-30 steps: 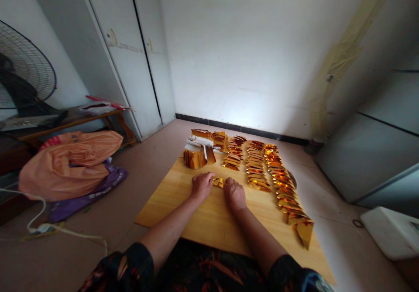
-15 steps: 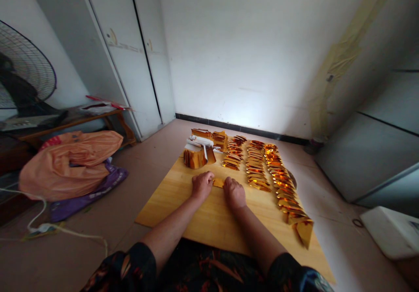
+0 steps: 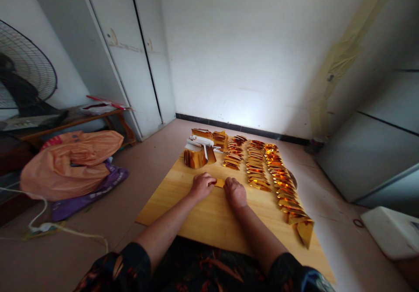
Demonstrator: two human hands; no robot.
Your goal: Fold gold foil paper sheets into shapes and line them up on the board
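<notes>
Barely any change: left hand [image 3: 202, 185] and right hand [image 3: 235, 192] still pinching the gold foil piece [image 3: 219, 182], now flatter against the surface [image 3: 183, 196].

The gold foil piece [image 3: 220, 182] shows only as a sliver between the left hand [image 3: 202, 186] and the right hand [image 3: 235, 192]; its shape under the fingers cannot be told, nor whether the fingers pinch it or only press it. The fan [image 3: 22, 80] is cut off by the left edge. The white box [image 3: 391, 235] runs past the right edge.
</notes>
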